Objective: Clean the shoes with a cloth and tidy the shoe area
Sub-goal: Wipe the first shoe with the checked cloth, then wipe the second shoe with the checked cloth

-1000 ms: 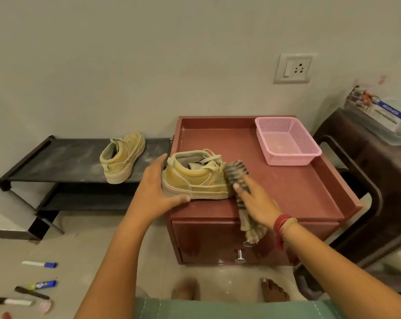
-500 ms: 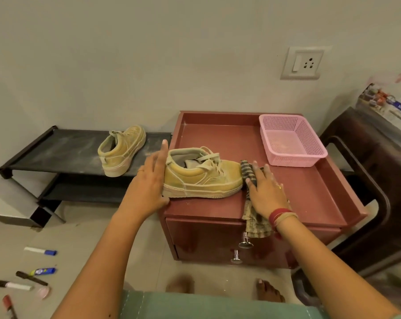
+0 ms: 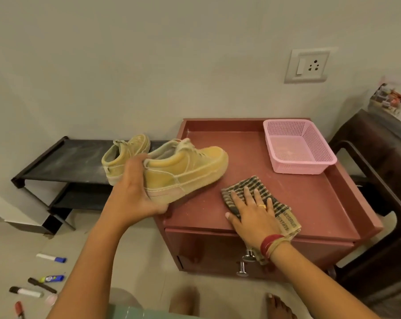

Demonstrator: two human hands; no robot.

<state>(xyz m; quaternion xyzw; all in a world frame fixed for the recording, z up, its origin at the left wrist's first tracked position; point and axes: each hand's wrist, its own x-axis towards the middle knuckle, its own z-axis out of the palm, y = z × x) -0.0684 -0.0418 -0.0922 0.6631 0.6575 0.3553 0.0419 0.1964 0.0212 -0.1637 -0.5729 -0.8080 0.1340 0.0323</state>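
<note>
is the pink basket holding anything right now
No, the pink basket at the back right of the red cabinet top shows only its bare perforated floor, with nothing lying inside.

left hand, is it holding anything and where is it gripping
The left hand holds a yellow sneaker by its heel end, with the toe raised off the red cabinet top.

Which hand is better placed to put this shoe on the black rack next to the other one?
Left. The left hand already grips the heel of the yellow suede sneaker, tilted off the red cabinet top, on the black shoe rack side. The right hand lies flat on the checked cloth.
</note>
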